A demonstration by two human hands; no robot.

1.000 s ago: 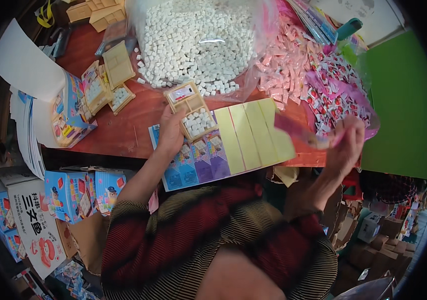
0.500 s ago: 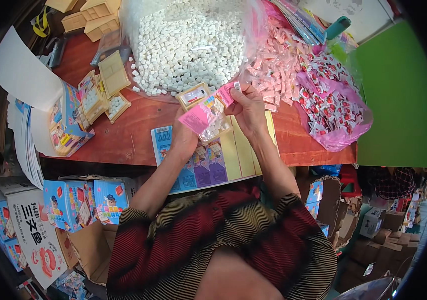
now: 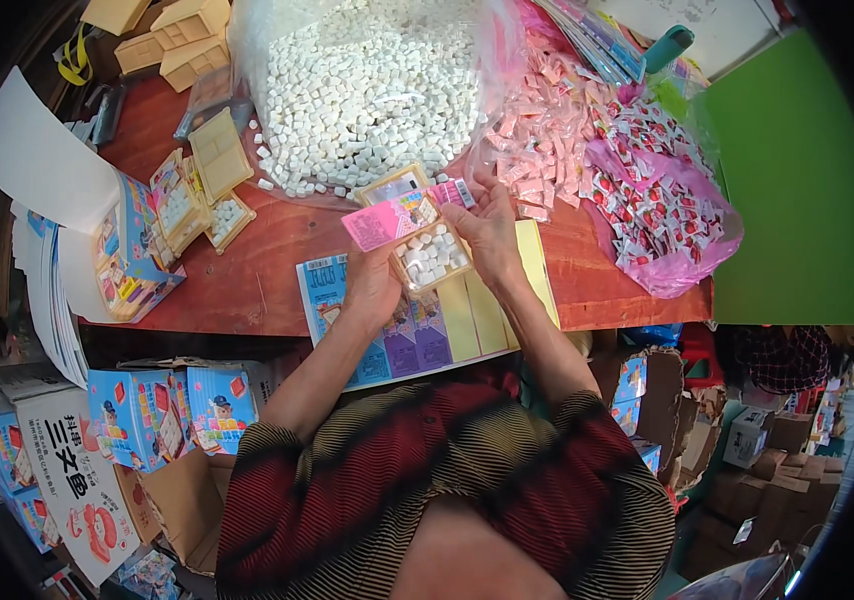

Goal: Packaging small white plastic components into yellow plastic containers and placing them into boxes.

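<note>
A small cream plastic box [image 3: 434, 284] filled with white cubes is held over the table's front part. Across its far side lies a pink printed label [image 3: 384, 225]. My left hand [image 3: 371, 287] is closed on the box's left side, with the label's left end just above it. On the right, my right hand [image 3: 490, 235] pinches the label's right end near its barcode, beside the box. Beyond the label, another cream compartment [image 3: 377, 190] shows in part. Under my hands rests a sheet of labels [image 3: 462, 322] with blue and purple strips and bare yellow backing.
A large clear bag of white cubes [image 3: 367, 110] stands at the back. Pink sachets [image 3: 552, 130] and a pink bag of red-and-white packets [image 3: 662, 215] lie right. Filled boxes [image 3: 227, 222] and a blue printed carton [image 3: 132, 250] stand left, cream trays [image 3: 192, 60] far left.
The pink label has turned more level and shifted toward the box's far side. More of the white cubes now shows. Both hands keep their hold.
</note>
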